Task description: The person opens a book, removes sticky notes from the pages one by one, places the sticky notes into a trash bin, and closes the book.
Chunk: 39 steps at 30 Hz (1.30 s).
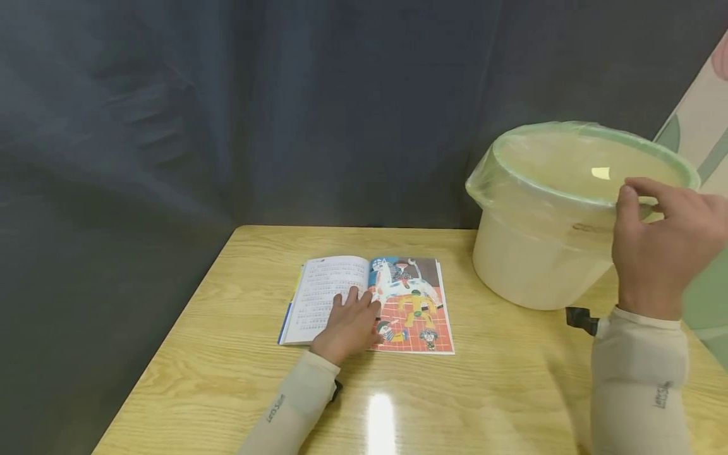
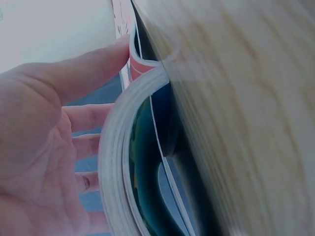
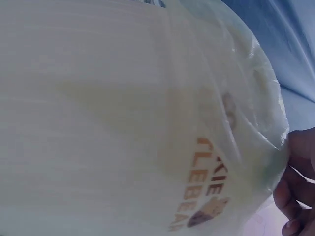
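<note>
On the wooden table an open book (image 1: 332,284) lies, with text on its left page and a colourful picture on the right. My left hand (image 1: 352,322) rests across its middle, fingers spread over the left page. The left wrist view shows the thumb (image 2: 93,71) near the fold and the book's curved pages (image 2: 113,142). To the right stands a cream bin (image 1: 529,265), lined with a thin translucent plastic bag (image 1: 483,180) folded over its rim. With thumb and index finger together, my right hand (image 1: 671,234) pinches the bag at the near right rim.
Dark curtain (image 1: 352,114) hangs behind the table (image 1: 227,379). A pale patterned panel (image 1: 708,107) rises at the far right. Inside the bin shows a small bright yellowish patch (image 1: 600,172), whose nature I cannot tell. Printed lettering (image 3: 197,187) marks the bin's side.
</note>
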Available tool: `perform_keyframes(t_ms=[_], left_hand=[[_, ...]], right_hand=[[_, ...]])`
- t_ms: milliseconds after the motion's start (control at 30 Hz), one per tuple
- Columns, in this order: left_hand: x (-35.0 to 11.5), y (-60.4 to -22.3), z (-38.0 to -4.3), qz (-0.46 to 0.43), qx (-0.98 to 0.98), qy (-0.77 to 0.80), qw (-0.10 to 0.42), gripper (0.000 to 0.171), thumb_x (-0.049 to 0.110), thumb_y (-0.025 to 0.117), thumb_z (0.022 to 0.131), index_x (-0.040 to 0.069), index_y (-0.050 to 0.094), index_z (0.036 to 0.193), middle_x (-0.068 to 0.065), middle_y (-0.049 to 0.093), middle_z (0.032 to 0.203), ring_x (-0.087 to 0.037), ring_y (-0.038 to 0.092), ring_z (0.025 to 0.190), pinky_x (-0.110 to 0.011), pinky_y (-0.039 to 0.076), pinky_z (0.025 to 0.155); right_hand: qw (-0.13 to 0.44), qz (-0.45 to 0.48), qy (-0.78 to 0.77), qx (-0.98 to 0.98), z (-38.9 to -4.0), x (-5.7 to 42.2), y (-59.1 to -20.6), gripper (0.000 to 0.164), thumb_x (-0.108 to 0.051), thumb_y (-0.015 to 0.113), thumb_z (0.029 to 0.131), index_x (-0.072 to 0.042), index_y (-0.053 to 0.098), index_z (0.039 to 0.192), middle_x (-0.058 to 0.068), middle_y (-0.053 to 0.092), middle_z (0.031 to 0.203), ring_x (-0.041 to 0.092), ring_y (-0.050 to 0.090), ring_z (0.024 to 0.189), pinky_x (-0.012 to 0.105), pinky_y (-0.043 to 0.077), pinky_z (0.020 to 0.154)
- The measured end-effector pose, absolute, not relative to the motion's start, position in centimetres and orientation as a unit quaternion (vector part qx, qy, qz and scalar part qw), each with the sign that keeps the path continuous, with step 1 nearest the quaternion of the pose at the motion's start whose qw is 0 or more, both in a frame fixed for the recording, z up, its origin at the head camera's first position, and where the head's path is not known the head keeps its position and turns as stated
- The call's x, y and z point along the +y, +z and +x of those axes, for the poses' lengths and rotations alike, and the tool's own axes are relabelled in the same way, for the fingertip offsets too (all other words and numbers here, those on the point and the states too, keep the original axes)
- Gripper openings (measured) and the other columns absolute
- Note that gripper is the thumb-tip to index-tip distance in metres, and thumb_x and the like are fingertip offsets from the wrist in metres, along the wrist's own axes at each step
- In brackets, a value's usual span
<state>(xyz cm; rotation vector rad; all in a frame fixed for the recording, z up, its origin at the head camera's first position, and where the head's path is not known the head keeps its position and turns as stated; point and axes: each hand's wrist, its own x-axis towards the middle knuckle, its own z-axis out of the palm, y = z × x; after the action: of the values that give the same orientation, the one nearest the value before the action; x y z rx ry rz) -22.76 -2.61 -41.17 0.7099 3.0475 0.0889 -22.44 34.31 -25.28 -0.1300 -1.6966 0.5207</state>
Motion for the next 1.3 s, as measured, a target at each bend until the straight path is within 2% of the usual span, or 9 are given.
perform_keyframes(t_ms=[133, 267, 333, 533, 667, 1000, 1100, 1200, 1300], left_hand=[[-2.6, -41.1, -22.7, 0.229, 0.973, 0.031, 0.006, 0.043, 0.047, 0.076, 0.085, 0.020, 0.064, 0.117, -0.001, 0.055, 0.126, -0.026, 0.042, 0.119, -0.055, 0.038, 0.101], [-2.5, -41.1, -22.5, 0.228, 0.973, 0.034, 0.006, 0.045, 0.045, 0.076, 0.085, 0.018, 0.065, 0.118, -0.003, 0.055, 0.132, -0.027, 0.041, 0.123, -0.057, 0.037, 0.104], [-2.5, -41.1, -22.6, 0.228, 0.973, 0.034, 0.006, 0.046, 0.045, 0.076, 0.085, 0.017, 0.065, 0.119, -0.004, 0.054, 0.135, -0.028, 0.041, 0.125, -0.059, 0.036, 0.105], [-2.3, -41.2, -22.8, 0.233, 0.972, 0.027, -0.001, 0.046, 0.044, 0.075, 0.086, 0.016, 0.065, 0.120, -0.005, 0.055, 0.134, -0.027, 0.042, 0.123, -0.059, 0.037, 0.104], [-2.1, -41.2, -22.8, 0.236, 0.972, 0.019, -0.002, 0.048, 0.046, 0.074, 0.086, 0.016, 0.065, 0.122, -0.004, 0.055, 0.131, -0.027, 0.042, 0.123, -0.059, 0.036, 0.104], [-1.7, -41.0, -23.0, 0.235, 0.972, 0.006, -0.004, 0.049, 0.047, 0.072, 0.088, 0.015, 0.065, 0.125, -0.003, 0.055, 0.129, -0.026, 0.041, 0.120, -0.058, 0.037, 0.103], [-1.7, -41.2, -23.0, 0.235, 0.972, 0.005, 0.000, 0.051, 0.048, 0.072, 0.088, 0.016, 0.064, 0.126, -0.003, 0.054, 0.131, -0.027, 0.041, 0.122, -0.059, 0.037, 0.104], [-1.6, -41.3, -23.0, 0.237, 0.971, 0.004, 0.001, 0.052, 0.048, 0.072, 0.088, 0.016, 0.064, 0.127, -0.004, 0.054, 0.132, -0.027, 0.041, 0.122, -0.059, 0.037, 0.104], [-1.7, -41.2, -22.8, 0.238, 0.971, 0.004, 0.000, 0.050, 0.048, 0.072, 0.088, 0.016, 0.064, 0.126, -0.003, 0.054, 0.131, -0.027, 0.041, 0.121, -0.058, 0.038, 0.103]], right_hand=[[0.595, -0.074, 0.208, -0.773, -22.2, 34.3, -24.0, 0.031, -0.023, 0.054, 0.097, -0.004, 0.079, 0.100, 0.028, 0.073, 0.089, -0.017, 0.027, 0.075, 0.036, 0.033, 0.106], [0.486, -0.094, 0.189, -0.848, -22.3, 34.5, -22.3, 0.034, -0.025, 0.051, 0.100, -0.006, 0.076, 0.111, 0.027, 0.073, 0.097, 0.019, 0.050, 0.076, 0.055, 0.032, 0.104], [0.423, -0.096, 0.174, -0.884, -22.7, 34.7, -21.5, 0.036, -0.027, 0.049, 0.101, -0.005, 0.074, 0.115, 0.028, 0.071, 0.098, 0.039, 0.051, 0.082, 0.058, 0.034, 0.098], [0.302, -0.105, 0.154, -0.935, -24.5, 35.6, -19.8, 0.044, -0.034, 0.048, 0.101, -0.002, 0.071, 0.118, 0.028, 0.070, 0.098, 0.038, 0.055, 0.084, 0.048, 0.038, 0.069], [0.279, -0.107, 0.167, -0.940, -24.9, 36.2, -20.0, 0.045, -0.036, 0.048, 0.101, -0.002, 0.071, 0.119, 0.027, 0.071, 0.093, 0.038, 0.056, 0.082, 0.043, 0.039, 0.062], [0.315, -0.111, 0.171, -0.927, -25.1, 36.3, -20.1, 0.047, -0.038, 0.043, 0.102, -0.007, 0.069, 0.125, 0.028, 0.071, 0.100, 0.037, 0.055, 0.084, 0.043, 0.035, 0.067], [0.378, -0.094, 0.173, -0.905, -24.4, 35.6, -20.5, 0.044, -0.035, 0.044, 0.102, -0.008, 0.071, 0.122, 0.025, 0.073, 0.102, 0.012, 0.052, 0.073, 0.044, 0.035, 0.073], [0.487, -0.040, 0.198, -0.850, -23.0, 34.5, -21.2, 0.036, -0.028, 0.050, 0.099, -0.007, 0.076, 0.111, 0.021, 0.075, 0.098, -0.019, 0.037, 0.070, 0.030, 0.032, 0.074], [0.576, 0.024, 0.265, -0.773, -21.2, 32.8, -22.3, 0.029, -0.023, 0.057, 0.094, -0.006, 0.080, 0.097, -0.002, 0.078, 0.086, -0.029, 0.037, 0.072, 0.017, 0.029, 0.073]])
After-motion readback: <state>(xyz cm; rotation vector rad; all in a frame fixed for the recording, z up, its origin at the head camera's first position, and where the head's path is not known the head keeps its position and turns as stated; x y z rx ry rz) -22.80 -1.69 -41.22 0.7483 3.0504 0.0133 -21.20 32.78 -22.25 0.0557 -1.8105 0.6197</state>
